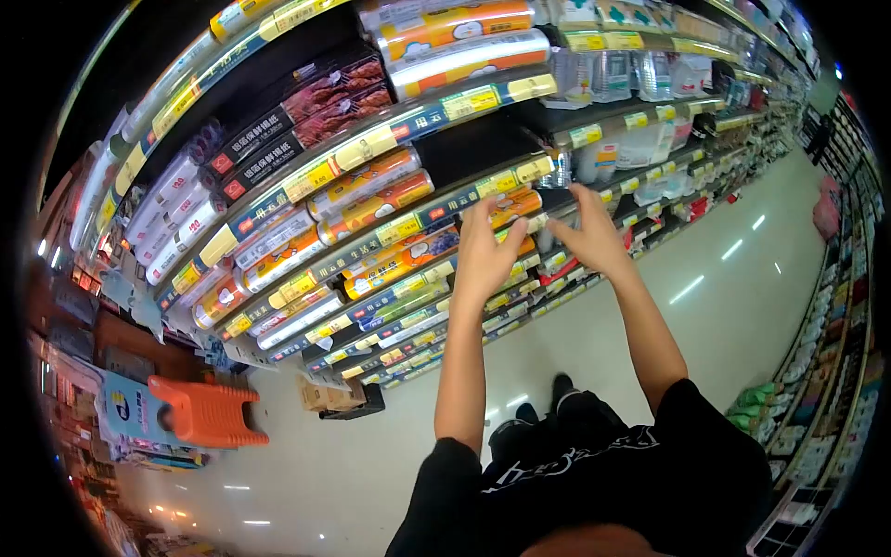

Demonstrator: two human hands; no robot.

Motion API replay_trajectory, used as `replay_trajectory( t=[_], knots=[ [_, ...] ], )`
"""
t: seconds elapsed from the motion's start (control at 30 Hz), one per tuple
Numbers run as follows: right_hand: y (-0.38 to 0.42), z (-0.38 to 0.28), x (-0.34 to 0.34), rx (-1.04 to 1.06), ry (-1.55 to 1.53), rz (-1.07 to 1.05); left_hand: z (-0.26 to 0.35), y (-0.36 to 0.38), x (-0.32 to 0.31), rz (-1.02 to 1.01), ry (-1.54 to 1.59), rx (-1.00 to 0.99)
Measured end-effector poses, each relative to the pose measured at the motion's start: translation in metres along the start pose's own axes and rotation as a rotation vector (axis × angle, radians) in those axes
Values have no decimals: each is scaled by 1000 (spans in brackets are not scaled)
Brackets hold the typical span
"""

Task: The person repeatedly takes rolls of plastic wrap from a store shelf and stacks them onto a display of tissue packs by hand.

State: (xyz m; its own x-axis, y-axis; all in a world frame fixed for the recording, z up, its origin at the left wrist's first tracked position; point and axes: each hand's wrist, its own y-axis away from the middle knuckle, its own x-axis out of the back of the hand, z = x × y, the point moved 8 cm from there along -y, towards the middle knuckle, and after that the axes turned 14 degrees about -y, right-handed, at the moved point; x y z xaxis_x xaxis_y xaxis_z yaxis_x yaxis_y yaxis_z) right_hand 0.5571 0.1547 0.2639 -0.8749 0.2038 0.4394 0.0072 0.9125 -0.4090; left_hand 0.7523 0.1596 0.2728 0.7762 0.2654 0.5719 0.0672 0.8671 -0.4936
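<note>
Reach stage, I'd say, with nothing picked up as far as I can see. Both my hands are up at the shelf fronts, left hand (487, 249) and right hand (596, 238) with thumbs pointing in at each other and fingers spread well off the thumbs, so a fairly wide shape on each side and no item visible in either. Closest stuff: an orange-wrapped roll (520, 203) lying on the shelf just behind my left fingers, and some clear packaging (560, 170) at the shelf end, showing just above the gap between my hands. Can't tell from this angle if I'm touching either one, or exactly what's in that clear pack. The yellow price labels (534, 171) run along the shelf edge right by my fingertips, so imo the next move calls for getting in past that lip, picking one side to commit to, and closing gently around the item. The rolls look like they could roll if nudged, so I'd keep the neighbours steady.
</note>
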Motion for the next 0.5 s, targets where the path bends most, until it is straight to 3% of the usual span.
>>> replay_trajectory(
  t=[0.27, 0.3, 0.33, 0.4, 0.43, 0.5],
  knots=[
    [-123, 21, -41, 177, 9, -47, -35, -128, -16, 0, -353, 3],
    [-143, 20, -49, 202, 95, -77, -46, -142, -21, -106, -325, 85],
    [-162, 29, -54, 74, 24, -75, -51, -150, -27, -364, -411, 229],
    [-213, 59, -74, 145, 113, -35, -72, -177, -41, 68, -634, 26],
    [-242, 81, -96, 332, 253, -96, -84, -190, -52, 249, -774, -98],
    [-289, 125, -139, 354, 394, -282, -97, -210, -53, 191, -774, -37]
  ],
)
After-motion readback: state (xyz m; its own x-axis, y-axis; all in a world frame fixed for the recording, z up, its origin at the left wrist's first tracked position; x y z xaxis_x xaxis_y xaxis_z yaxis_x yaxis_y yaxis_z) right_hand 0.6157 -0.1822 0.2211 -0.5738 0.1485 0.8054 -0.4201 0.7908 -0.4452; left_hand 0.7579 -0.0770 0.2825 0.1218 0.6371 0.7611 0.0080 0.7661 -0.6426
